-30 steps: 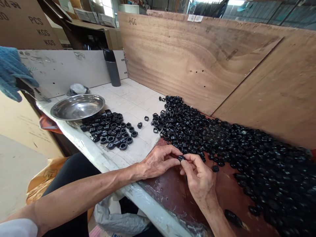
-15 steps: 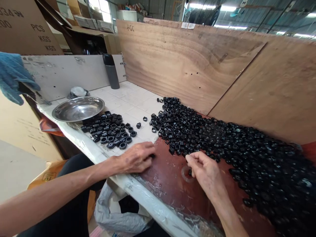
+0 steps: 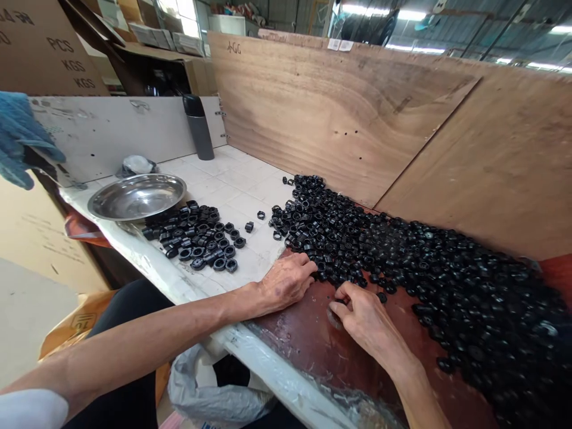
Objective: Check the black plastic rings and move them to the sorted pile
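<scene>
A large heap of small black plastic rings [image 3: 384, 244] spreads over the right side of the worktable. My left hand [image 3: 288, 281] is at the heap's near edge, its fingers curled down against the rings; what lies under the fingertips is hidden. Close by on the right, my right hand [image 3: 364, 313] pinches a small black ring, mostly covered by thumb and fingers, just above the reddish-brown board [image 3: 308, 333]. A smaller group of black rings [image 3: 203, 235] lies on the white surface to the left, with a few loose ones between the two groups.
A shallow steel bowl [image 3: 138, 196] stands behind the smaller group. A dark flask [image 3: 199, 128] stands at the back left corner. A tall plywood panel [image 3: 339, 113] walls off the back. Below the table's front edge sits an open white sack [image 3: 214, 387].
My left hand has moved right and slightly up, from the board's left edge to the heap. My right hand has drawn slightly back from the heap's edge. The view has shifted a little.
</scene>
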### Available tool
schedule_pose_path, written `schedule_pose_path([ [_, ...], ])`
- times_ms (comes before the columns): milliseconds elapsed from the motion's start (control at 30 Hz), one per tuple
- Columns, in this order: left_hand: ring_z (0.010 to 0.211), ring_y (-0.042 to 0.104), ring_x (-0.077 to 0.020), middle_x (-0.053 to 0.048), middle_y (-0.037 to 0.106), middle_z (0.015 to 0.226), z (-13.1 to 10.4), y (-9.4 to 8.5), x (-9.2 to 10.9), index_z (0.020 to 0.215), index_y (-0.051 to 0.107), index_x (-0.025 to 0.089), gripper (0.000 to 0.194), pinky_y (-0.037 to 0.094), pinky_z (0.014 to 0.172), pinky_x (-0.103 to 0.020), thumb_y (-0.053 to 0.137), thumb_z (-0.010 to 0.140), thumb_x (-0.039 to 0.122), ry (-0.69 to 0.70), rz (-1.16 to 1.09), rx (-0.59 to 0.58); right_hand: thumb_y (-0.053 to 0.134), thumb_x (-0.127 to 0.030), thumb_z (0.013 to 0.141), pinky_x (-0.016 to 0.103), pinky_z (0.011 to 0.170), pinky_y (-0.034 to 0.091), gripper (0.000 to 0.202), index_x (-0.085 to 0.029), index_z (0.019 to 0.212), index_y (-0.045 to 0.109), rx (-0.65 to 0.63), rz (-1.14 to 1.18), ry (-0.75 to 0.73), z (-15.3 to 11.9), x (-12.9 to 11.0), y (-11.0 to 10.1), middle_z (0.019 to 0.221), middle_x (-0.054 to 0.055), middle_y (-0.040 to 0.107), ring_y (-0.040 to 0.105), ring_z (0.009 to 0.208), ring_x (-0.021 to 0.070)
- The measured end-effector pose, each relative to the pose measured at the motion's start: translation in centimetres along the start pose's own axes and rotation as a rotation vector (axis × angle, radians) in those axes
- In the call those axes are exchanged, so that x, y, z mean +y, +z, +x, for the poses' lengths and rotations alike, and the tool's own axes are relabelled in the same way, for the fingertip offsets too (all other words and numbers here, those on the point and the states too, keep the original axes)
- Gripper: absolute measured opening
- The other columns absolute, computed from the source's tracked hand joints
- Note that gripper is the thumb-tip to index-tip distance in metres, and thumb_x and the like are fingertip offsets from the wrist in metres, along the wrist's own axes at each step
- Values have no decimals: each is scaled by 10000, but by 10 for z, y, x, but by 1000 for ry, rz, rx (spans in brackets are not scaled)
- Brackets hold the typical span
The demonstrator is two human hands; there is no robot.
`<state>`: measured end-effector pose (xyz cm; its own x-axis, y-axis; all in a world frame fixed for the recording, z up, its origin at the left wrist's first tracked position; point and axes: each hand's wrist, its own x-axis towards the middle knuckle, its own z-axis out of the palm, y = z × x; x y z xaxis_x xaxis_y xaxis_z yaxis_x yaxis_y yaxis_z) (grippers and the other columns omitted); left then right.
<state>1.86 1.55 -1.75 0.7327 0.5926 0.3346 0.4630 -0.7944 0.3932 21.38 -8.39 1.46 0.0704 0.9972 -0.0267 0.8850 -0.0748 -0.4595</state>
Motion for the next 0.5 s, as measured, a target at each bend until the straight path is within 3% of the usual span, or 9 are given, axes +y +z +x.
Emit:
schedule_pose_path([
  [233, 922, 635, -224, -76, 696, 958, -2, 1, -8, 997, 649, 172, 197, 508, 873, -364, 545, 853, 86, -29, -166, 79, 642, -347, 812, 264, 564, 396, 130, -236, 775, 584, -70, 373, 178, 3, -5, -2, 622, -34, 614, 560, 583, 163],
  [400, 683, 657, -155, -6, 688, 738, -3, -2, 2, 991, 641, 178, 150, 533, 673, -283, 565, 863, 160, -316, -805, -10, 708, -377, 798, 287, 728, 513, 276, -208, 1015, 686, -7, 692, 190, 7, -12, 2, 893, 33, 732, 676, 827, 203],
  [500, 689, 683, -150, -16, 703, 750, -2, -2, 6, 970, 639, 153, 127, 565, 698, -289, 625, 863, 221, -401, -1161, -15, 730, -380, 820, 293, 781, 543, 288, -211, 1048, 678, -31, 857, 157, 5, -18, 7, 922, 42, 757, 714, 868, 210],
])
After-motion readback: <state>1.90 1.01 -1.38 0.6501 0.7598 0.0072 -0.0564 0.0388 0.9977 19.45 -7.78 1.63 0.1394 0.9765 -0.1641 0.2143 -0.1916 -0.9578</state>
